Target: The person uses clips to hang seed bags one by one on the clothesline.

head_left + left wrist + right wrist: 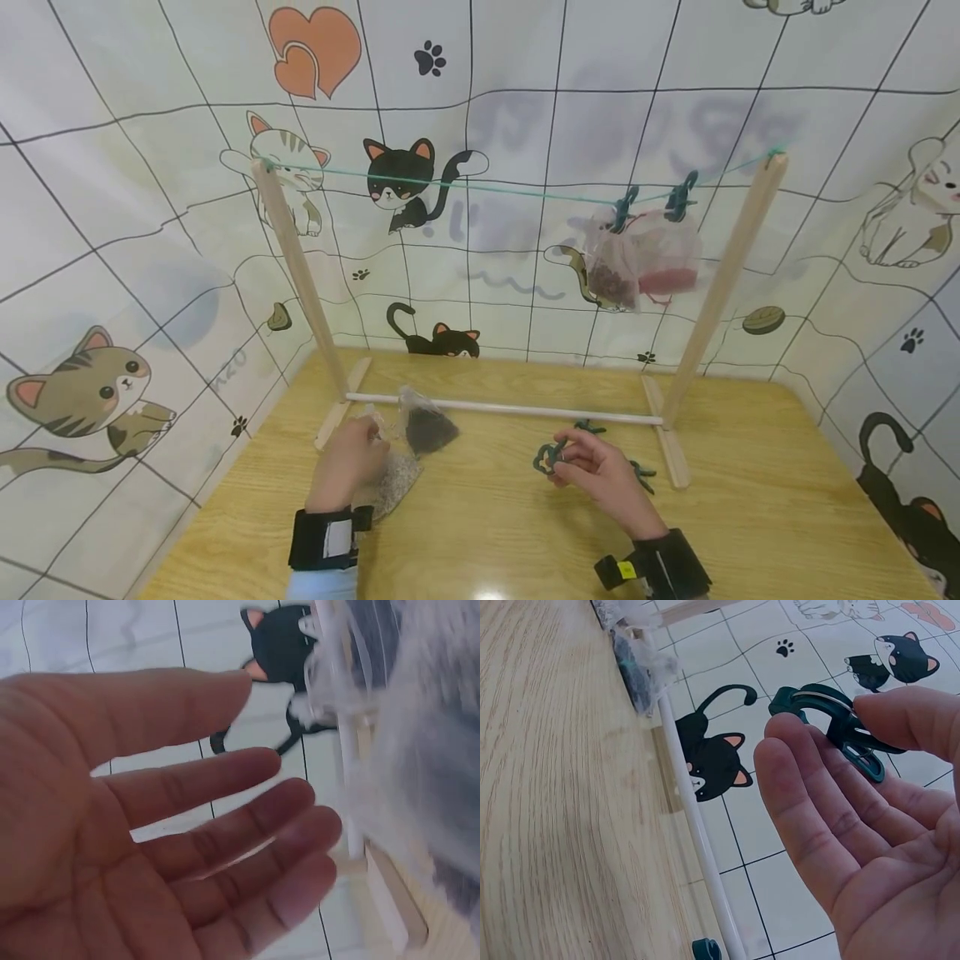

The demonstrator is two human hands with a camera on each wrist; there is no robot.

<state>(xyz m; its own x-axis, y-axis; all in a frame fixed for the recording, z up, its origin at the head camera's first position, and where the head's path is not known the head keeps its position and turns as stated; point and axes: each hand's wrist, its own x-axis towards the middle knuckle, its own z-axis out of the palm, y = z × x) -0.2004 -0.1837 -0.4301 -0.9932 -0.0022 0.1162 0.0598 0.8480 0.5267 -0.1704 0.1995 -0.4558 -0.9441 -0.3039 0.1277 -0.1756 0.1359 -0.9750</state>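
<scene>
My right hand (603, 479) pinches a dark green clip (550, 457) between thumb and fingers, above the table. The right wrist view shows this clip (832, 724) against the fingertips. At the left, my left hand (348, 467) hovers over a clear bag of speckled grey filling (397, 485). In the left wrist view its fingers (247, 832) are spread loosely with nothing between them, and blurred clear plastic (412, 765) is close by. A mesh bag with dark filling (427, 427) sits just beyond that hand.
A wooden frame (723, 283) carries a green string (487, 185). Two green clips (681, 197) hold two sheer bags (611, 267) toward its right end. A white rod (510, 409) joins the feet. Loose green clips (642, 477) lie near my right hand.
</scene>
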